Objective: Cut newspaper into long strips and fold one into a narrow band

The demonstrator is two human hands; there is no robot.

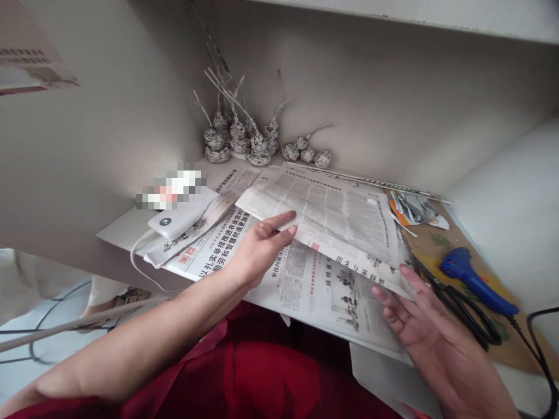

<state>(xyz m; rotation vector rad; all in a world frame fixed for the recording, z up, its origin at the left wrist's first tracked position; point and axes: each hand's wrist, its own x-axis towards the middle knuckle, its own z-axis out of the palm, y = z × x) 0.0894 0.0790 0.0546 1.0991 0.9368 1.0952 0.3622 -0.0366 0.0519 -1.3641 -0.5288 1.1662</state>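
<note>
A folded newspaper sheet (323, 203) lies raised at an angle over other newspapers (283, 285) on the desk. My left hand (262, 247) pinches its near edge, with the thumb and index finger close together there. At the sheet's right corner is my right hand (437, 331), palm turned inward. Its upper digit overlaps the corner while the other fingers curl loosely just below the edge. How firmly that hand grips is hard to see.
Several woven paper gourds (238, 137) and small woven balls (308, 154) stand by the back wall. Thin paper rods (393, 185) lie behind the sheet. On the right are black-handled scissors (471, 314) and a blue glue gun (476, 282); a white corded device (183, 215) sits left.
</note>
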